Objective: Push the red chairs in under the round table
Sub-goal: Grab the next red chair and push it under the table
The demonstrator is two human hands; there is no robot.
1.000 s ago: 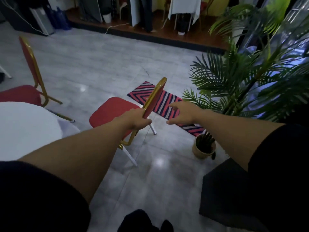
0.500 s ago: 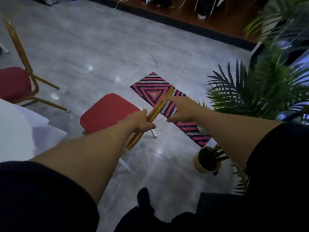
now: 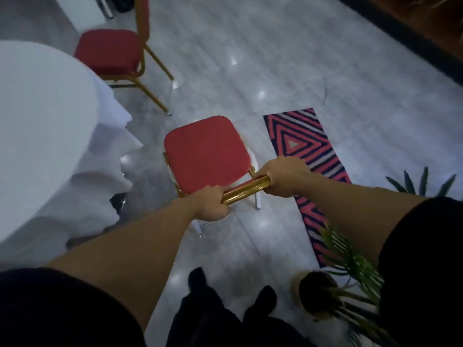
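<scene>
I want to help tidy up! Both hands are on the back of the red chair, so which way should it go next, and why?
Probably a gentle push forward and to the left. The left hand and right hand both grip the gold top rail of the near red chair, whose seat stands clear of the round table with its white cloth, bare floor between them.

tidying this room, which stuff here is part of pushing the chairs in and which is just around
Part of the job: near red chair, gripped by left hand and right hand; far red chair; round table.

Just around: striped rug; potted plant.
</scene>
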